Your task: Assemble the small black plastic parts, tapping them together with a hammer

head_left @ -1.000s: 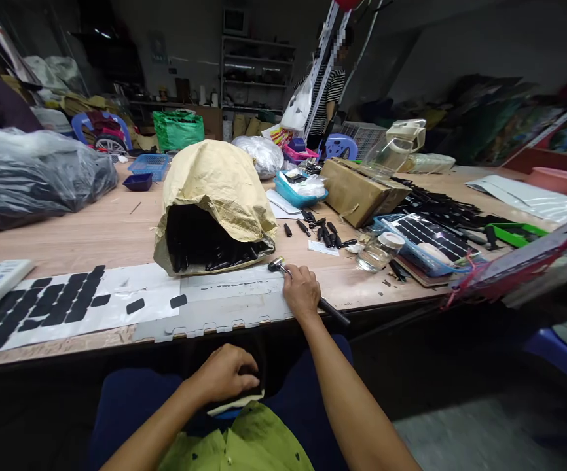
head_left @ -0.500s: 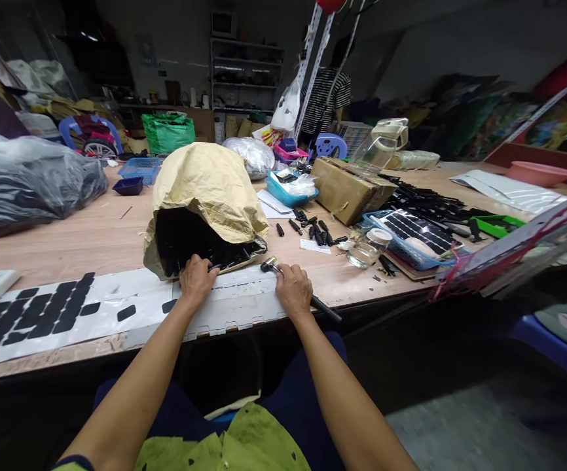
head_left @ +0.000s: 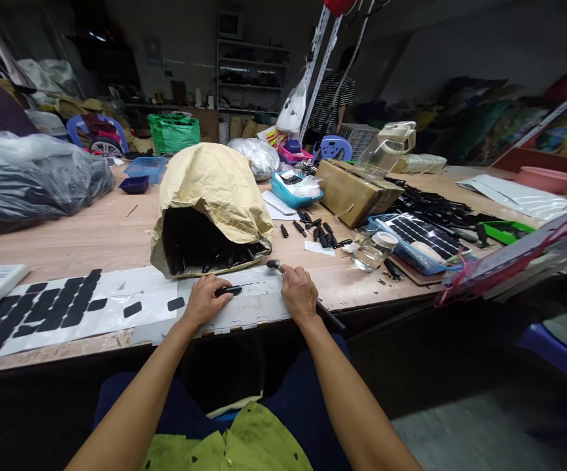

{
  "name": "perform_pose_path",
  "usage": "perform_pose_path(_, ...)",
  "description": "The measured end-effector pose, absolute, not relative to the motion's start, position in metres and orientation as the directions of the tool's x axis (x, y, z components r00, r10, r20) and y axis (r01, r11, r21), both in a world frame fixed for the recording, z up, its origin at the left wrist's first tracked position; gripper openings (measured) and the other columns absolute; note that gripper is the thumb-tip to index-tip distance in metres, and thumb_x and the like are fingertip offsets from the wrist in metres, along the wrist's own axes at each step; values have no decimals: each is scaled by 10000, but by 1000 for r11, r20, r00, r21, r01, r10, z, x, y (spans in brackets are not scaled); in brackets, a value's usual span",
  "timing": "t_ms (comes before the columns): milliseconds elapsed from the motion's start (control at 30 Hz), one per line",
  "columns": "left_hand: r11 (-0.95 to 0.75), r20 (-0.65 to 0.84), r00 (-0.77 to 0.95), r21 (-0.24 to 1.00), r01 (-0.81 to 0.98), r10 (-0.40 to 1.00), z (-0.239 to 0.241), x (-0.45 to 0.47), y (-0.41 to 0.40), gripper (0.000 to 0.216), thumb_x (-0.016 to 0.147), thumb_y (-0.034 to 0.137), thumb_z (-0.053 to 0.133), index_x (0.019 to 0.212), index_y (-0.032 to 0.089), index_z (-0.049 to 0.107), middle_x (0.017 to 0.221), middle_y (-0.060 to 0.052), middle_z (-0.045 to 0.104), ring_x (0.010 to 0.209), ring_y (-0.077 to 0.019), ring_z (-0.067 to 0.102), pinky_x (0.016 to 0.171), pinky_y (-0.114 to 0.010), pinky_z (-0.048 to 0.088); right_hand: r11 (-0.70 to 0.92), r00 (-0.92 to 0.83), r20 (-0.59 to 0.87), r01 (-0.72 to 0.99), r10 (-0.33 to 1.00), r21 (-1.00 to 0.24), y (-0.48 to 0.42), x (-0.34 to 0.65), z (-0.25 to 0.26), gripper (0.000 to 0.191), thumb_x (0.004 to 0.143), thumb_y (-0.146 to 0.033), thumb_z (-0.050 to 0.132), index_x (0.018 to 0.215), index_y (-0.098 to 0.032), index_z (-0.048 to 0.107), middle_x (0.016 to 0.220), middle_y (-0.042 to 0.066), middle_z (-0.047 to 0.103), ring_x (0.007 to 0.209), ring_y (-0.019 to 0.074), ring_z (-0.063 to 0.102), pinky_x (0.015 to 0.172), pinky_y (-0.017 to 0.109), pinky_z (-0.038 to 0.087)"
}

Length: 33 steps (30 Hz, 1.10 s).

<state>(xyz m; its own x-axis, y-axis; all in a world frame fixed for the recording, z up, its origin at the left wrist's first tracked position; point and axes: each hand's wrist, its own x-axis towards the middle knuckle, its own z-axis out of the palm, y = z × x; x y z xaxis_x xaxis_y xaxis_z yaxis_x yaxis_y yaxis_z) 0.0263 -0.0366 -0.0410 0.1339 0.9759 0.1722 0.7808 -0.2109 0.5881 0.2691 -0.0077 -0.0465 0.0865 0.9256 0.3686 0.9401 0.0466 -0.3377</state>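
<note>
Just in front of the sack, my left hand (head_left: 206, 299) is closed on a slim black handle-like piece (head_left: 229, 290) lying low over the grey board (head_left: 254, 307). To its right, my right hand (head_left: 299, 292) grips a small hammer (head_left: 331, 316); its metal head points up and left, and its black handle sticks out below toward the table edge. The beige sack (head_left: 209, 173) lies on its side with its dark mouth facing me, several black pieces inside. A white sheet with black adhesive pads (head_left: 70, 301) extends to the left.
Loose black handle pieces (head_left: 323, 234) lie right of the sack. Beyond them stand a cardboard box (head_left: 349, 193), a glass jar (head_left: 369, 254) and a blue basket (head_left: 425, 258). A large plastic bag (head_left: 33, 180) fills the left side. One person (head_left: 330, 98) stands at the back.
My left hand has come out of the sack's mouth toward me, with the black handle-like piece in its fingers. The right hand still holds the hammer in about the same place.
</note>
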Motion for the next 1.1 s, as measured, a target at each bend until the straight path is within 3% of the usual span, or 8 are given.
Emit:
perform_pose_path(133, -177, 119, 132, 609, 773, 984, -37, 25, -35, 199, 798, 287, 664, 985, 263, 725, 941, -25, 644, 1017, -232, 548, 904, -357, 405, 142, 111, 424, 841, 899, -522, -30, 259, -35, 316, 931, -222, 456, 1160, -234, 674, 980, 63, 663, 935, 199, 586, 771, 285, 437)
perform_pose_path(233, -137, 84, 108, 634, 761, 991, -33, 26, -34, 199, 780, 276, 685, 972, 253, 732, 961, -23, 659, 1037, -232, 552, 906, -347, 410, 280, 32, 415, 690, 909, -667, -44, 246, -28, 301, 924, -235, 459, 1119, -221, 688, 1020, 63, 687, 962, 193, 622, 859, 297, 473)
perform_pose_path(300, -120, 76, 93, 644, 755, 993, -32, 27, -34, 198, 772, 265, 693, 964, 248, 738, 963, -22, 667, 1036, -229, 557, 905, -342, 413, 330, -23, 409, 632, 912, -701, -51, 237, -25, 299, 924, -240, 459, 1113, -218, 691, 1010, 63, 692, 952, 187, 633, 873, 296, 483)
perform_pose_path(600, -112, 77, 82, 637, 762, 994, -33, 29, -34, 181, 770, 264, 690, 939, 262, 753, 913, -15, 658, 989, -221, 568, 891, -344, 416, 300, -122, 322, 749, 939, -591, -63, 216, -26, 316, 941, -240, 448, 1158, -245, 678, 950, 44, 670, 907, 180, 630, 794, 265, 480)
perform_pose_path(767, -121, 79, 92, 636, 762, 993, -33, 29, -34, 193, 777, 257, 685, 958, 264, 750, 928, -18, 658, 1006, -226, 567, 902, -353, 410, 364, -136, 393, 717, 909, -595, -64, 207, -18, 318, 954, -238, 438, 1178, -224, 663, 959, 48, 667, 928, 174, 621, 833, 261, 465)
perform_pose_path(967, -123, 79, 95, 624, 771, 992, -33, 29, -34, 81, 768, 282, 694, 819, 237, 737, 901, -13, 653, 984, -227, 566, 855, -339, 418, 369, -204, 343, 760, 917, -535, -66, 198, -21, 299, 947, -227, 455, 1153, -247, 672, 933, 35, 662, 896, 173, 614, 778, 254, 457)
perform_pose_path(1100, -111, 74, 83, 639, 761, 994, -32, 29, -34, 170, 756, 275, 698, 917, 263, 753, 923, -11, 667, 1002, -232, 570, 894, -348, 412, 320, -135, 353, 775, 926, -545, -56, 212, -24, 290, 940, -228, 479, 1153, -249, 674, 950, 24, 667, 905, 167, 612, 785, 253, 438)
